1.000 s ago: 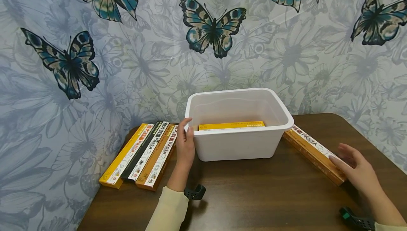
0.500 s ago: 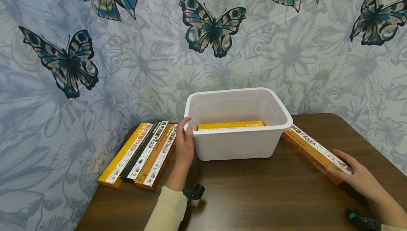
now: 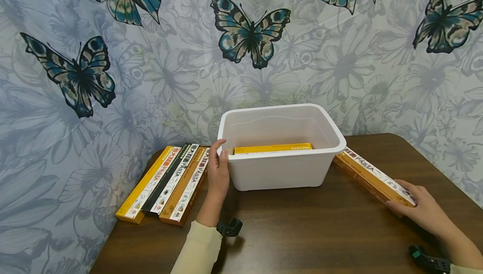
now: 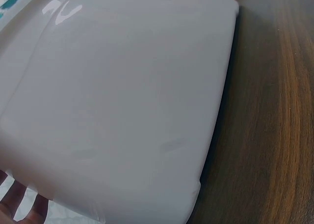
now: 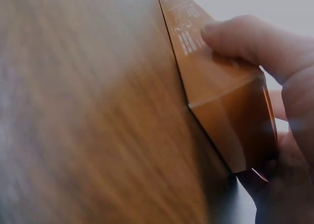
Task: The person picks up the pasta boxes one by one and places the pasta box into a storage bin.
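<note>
A white plastic bin (image 3: pixel 279 175) stands on the table, a yellow box (image 3: pixel 273 148) inside it. My left hand (image 3: pixel 219 171) grips the bin's left rim; in the left wrist view its fingers (image 4: pixel 38 211) show at the edge beside the bin's wall (image 4: pixel 122 101). To the right of the bin lies a long orange-brown and white pasta box (image 3: pixel 371 173), its far end hidden by the bin. My right hand (image 3: pixel 424 207) holds its near end between thumb and fingers. The right wrist view shows the thumb on the brown side of the box (image 5: pixel 216 86).
Left of the bin, a yellow pasta box (image 3: pixel 147 186), a black one (image 3: pixel 167 182) and a brown one (image 3: pixel 186 182) lie side by side on the brown wooden table (image 3: pixel 309 232). A cloth with butterflies and flowers (image 3: pixel 181 77) hangs behind.
My right hand has closed round the near end of the brown pasta box, its thumb shifting from the top to the side. My left hand and the bin have kept their places.
</note>
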`<action>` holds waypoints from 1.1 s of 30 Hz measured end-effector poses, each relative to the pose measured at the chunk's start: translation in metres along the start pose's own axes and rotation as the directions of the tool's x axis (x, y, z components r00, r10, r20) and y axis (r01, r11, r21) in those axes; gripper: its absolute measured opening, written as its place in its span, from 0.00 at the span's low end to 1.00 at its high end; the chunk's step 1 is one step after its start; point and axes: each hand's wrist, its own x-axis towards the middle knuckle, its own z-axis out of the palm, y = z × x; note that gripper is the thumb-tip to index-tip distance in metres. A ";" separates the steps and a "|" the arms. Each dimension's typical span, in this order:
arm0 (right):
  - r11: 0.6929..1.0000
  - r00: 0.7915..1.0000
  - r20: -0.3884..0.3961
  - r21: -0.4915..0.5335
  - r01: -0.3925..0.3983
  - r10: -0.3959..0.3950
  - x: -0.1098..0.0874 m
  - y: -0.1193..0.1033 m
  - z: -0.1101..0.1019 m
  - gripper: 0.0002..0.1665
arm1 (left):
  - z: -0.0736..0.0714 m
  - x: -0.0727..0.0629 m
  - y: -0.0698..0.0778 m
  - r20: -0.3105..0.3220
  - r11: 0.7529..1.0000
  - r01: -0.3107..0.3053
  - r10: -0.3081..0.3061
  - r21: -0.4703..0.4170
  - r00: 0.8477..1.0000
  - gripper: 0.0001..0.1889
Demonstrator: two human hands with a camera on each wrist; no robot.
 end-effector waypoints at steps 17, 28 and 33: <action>0.966 0.958 -0.232 0.231 -0.115 0.170 -0.005 -0.003 0.004 0.46 | -0.001 0.000 0.000 0.006 1.000 0.010 -0.010 0.012 1.000 0.22; 0.882 0.894 -0.354 0.464 -0.088 0.275 -0.008 -0.014 0.006 0.36 | 0.000 0.000 0.000 -0.004 1.000 0.006 -0.006 0.003 1.000 0.21; 0.880 0.876 -0.375 0.463 -0.106 0.303 -0.009 -0.019 0.004 0.33 | 0.000 0.000 0.000 0.001 1.000 0.013 -0.013 0.016 1.000 0.21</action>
